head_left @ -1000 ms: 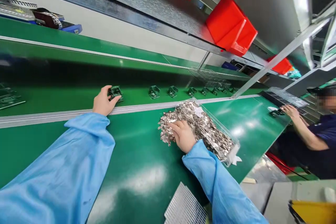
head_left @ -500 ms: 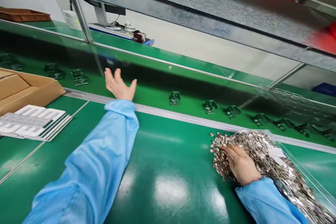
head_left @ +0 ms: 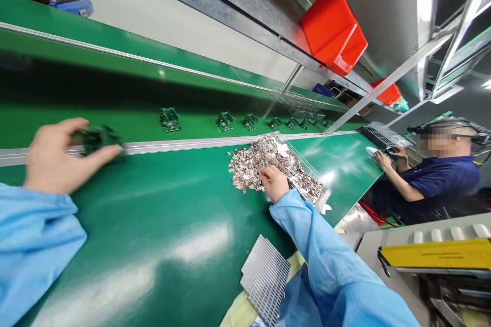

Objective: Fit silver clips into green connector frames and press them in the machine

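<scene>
My left hand (head_left: pixel 61 156) is closed around a small green circuit board assembly (head_left: pixel 100 139), held between thumb and fingers above the pale rail. The board is smeared by motion. At the near side of a heap of small shiny metal pieces (head_left: pixel 249 166), my right hand (head_left: pixel 275 183) pinches with thumb and fingertips; a small metal piece seems to be between them, partly hidden. The heap spills from a clear tray (head_left: pixel 303 161) onto the green table (head_left: pixel 153 214).
Several similar board assemblies (head_left: pixel 169 119) stand in a row on the green strip behind the rail (head_left: pixel 199 142). A perforated grey sheet (head_left: pixel 265 278) lies near my lap. Overhead hangs a red bin (head_left: pixel 333 30). Another person (head_left: pixel 433 173) sits at the far right, handling something small.
My view has swung to the right. The left hand, open and empty before, now holds a circuit board assembly. My right hand stays at the metal heap, fingertips now pinched.
</scene>
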The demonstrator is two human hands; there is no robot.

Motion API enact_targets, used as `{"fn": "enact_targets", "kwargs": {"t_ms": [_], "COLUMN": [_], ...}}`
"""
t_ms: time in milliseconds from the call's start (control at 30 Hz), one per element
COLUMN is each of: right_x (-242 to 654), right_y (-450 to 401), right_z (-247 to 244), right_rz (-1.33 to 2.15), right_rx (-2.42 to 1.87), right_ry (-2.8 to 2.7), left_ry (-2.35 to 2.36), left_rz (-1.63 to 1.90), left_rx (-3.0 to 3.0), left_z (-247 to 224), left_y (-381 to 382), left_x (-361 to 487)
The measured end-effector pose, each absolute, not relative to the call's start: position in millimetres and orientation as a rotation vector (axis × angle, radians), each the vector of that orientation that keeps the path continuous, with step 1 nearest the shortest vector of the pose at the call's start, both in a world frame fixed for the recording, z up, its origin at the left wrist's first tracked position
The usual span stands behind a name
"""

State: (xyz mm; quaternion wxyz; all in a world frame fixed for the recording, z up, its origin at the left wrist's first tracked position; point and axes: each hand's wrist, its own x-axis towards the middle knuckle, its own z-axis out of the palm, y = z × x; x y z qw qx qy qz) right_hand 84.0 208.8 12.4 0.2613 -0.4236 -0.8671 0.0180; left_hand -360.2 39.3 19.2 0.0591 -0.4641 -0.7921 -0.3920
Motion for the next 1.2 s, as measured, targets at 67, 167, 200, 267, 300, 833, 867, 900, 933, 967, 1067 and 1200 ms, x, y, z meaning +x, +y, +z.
{"fn": "enact_targets", "kwargs": {"t_ms": [67,167,200,267,300,833,867,900,933,967,1067,1200], "right_x": [93.5,107.8,112.8,122.8,127.6,165.8,164.7,163.5,162.7,162.4,167.0,177.3], "right_y": [196.0,177.7,172.1,161.5,156.3,65.1,62.5,60.5,59.2,58.6,59.6,63.6], "right_z": [12.4,13.3,13.2,11.4,9.7,15.4,14.2,12.5,10.6,8.8,5.9,5.5], "right_rz": [0.111,0.218,0.257,0.343,0.389,0.375,0.344,0.322,0.305,0.294,0.259,0.164], "right_rx": [-1.161,-1.189,-1.199,-1.223,-1.237,-1.554,-1.574,-1.587,-1.593,-1.595,-1.613,-1.761], "right_ry": [-2.314,-2.247,-2.221,-2.160,-2.125,-2.153,-2.187,-2.219,-2.248,-2.271,-2.278,-2.121], "left_ry": [-2.294,-2.220,-2.242,-2.330,-2.378,-2.650,-2.676,-2.699,-2.702,-2.672,-2.434,-2.244], "left_rz": [-1.187,-1.228,-1.234,-1.226,-1.222,-1.231,-1.411,-1.635,-1.887,-2.140,-2.700,-3.030], "left_rx": [-1.650,-1.908,-1.928,-1.905,-1.883,-1.697,-1.649,-1.585,-1.523,-1.473,-1.434,-1.496], "left_z": [15.4,5.0,1.8,-3.0,-4.5,0.7,2.1,3.3,4.3,5.0,6.2,8.6], "left_y": [21.9,-3.2,-10.3,-22.2,-27.2,-48.7,-48.9,-48.9,-48.6,-47.8,-42.4,-32.4], "left_x": [-307.8,-252.1,-240.9,-227.1,-223.2,-201.3,-193.7,-184.7,-174.4,-163.1,-127.5,-88.0]}}
